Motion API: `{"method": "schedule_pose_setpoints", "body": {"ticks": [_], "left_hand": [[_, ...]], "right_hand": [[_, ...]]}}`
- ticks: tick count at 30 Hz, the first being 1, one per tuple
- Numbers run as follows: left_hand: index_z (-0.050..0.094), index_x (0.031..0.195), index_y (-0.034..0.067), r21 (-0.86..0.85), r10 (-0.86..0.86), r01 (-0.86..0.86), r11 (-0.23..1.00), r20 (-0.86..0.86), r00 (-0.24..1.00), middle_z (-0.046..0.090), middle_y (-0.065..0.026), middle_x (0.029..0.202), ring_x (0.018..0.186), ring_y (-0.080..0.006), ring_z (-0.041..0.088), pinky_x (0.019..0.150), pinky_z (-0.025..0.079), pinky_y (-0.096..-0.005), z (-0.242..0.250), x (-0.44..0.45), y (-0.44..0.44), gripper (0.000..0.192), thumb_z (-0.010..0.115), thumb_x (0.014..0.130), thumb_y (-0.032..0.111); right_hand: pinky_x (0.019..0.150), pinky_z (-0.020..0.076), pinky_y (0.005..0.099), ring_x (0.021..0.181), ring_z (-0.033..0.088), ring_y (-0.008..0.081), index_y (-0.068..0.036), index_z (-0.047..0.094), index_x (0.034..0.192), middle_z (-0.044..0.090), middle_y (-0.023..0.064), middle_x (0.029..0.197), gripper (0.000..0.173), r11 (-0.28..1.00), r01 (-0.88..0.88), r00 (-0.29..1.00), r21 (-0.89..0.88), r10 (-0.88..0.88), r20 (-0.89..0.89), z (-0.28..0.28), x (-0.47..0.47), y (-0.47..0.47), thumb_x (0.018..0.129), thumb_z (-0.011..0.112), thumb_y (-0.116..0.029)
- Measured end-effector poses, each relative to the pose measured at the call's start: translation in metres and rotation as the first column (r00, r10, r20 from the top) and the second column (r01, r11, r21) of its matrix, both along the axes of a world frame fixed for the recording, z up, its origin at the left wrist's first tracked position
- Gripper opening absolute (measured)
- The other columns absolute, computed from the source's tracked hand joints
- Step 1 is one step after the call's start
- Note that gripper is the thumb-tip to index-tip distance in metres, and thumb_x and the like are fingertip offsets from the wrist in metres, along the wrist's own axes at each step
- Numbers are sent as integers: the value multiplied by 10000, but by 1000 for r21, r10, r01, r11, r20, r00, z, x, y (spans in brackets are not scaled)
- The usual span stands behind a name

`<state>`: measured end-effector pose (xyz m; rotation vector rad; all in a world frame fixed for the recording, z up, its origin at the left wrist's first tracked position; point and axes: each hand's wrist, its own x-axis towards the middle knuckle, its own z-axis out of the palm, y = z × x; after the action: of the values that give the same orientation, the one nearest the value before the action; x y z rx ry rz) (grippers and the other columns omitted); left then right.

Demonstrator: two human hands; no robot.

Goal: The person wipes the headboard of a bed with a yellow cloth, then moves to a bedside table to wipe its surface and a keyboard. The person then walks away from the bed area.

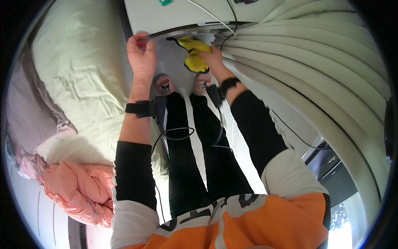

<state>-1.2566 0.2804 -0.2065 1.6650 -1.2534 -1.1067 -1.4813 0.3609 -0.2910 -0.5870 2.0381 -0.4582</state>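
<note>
My right hand (213,59) grips a yellow cloth (196,62) with black edging. The cloth hangs in two folds above the grey floor, just beyond my slippers. At the left, my left hand (141,57) is raised with its fingers curled, by the near corner of a white tabletop (168,18). Its fingertips are blurred against that corner, so whether they touch or pinch anything is unclear. A black strap with a small dark box (160,109) sits on my left forearm, and a similar box (214,95) is strapped at my right wrist.
To the left lies a bed with a pale green cover (84,71) and a bunched pink garment (82,190). A pale pleated curtain (311,62) fills the right side. A white cable (211,15) crosses the tabletop; a black cable (178,138) loops before my legs.
</note>
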Motion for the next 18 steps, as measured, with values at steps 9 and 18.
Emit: {"method": "schedule_pose_setpoints", "body": {"ticks": [9, 18], "left_hand": [[600, 1171, 47, 159, 17, 51, 986, -401, 916, 623, -53, 1030, 992, -168, 579, 929, 466, -299, 18, -7, 2, 283, 568, 891, 26], [573, 1261, 6, 343, 221, -60, 937, -450, 865, 623, -69, 1133, 993, -144, 577, 886, 479, -279, 94, 13, -1, 368, 574, 898, 67]], "right_hand": [[952, 488, 366, 1117, 590, 216, -2, 541, 1282, 607, 103, 1208, 340, 881, 471, 607, -53, -280, 744, 110, 84, -71, 949, 529, -69], [814, 518, 343, 961, 628, 182, -16, 634, 1205, 675, 68, 1108, 424, 865, -417, 722, -280, 502, 476, 167, 56, -88, 1007, 516, -372]]}}
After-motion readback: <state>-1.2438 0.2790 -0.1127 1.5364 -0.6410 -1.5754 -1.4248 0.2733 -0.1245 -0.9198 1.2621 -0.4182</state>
